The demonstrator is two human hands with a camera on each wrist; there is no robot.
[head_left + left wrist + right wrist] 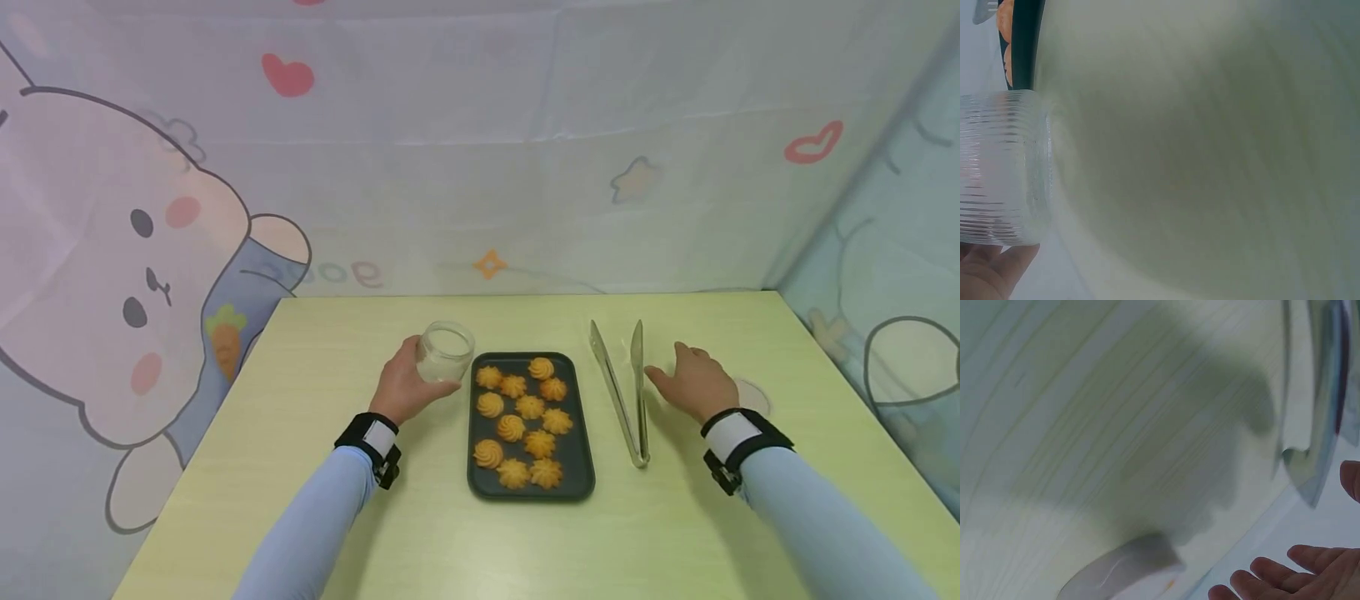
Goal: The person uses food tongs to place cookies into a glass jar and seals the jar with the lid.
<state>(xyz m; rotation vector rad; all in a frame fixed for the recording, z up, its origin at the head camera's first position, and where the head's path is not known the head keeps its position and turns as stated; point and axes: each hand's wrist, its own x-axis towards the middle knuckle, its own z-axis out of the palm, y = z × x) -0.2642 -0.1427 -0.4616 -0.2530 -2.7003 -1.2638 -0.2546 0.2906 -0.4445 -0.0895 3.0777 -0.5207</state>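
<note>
My left hand [408, 385] grips a clear glass jar [446, 353] just left of the baking tray's upper corner. Ribbed sides show on the jar [997, 169] in the left wrist view, with fingertips against it. On the dark tray [578, 467] sit several golden piped cookies [530, 407]. My right hand [693, 385] hovers with fingers extended and nothing in its grasp, just right of the metal tongs [640, 392]. The tongs lie spread apart on the table, hinge end toward me. Partly behind the right hand lies a pale round disc [752, 397], also seen as a whitish piece [1125, 569] in the right wrist view.
Everything stands on a light yellow-green wood-grain table [525, 550]. A printed cloth [480, 167] with a cartoon animal and hearts hangs along the back edge and the right side. Both forearms wear light blue sleeves and wrist straps.
</note>
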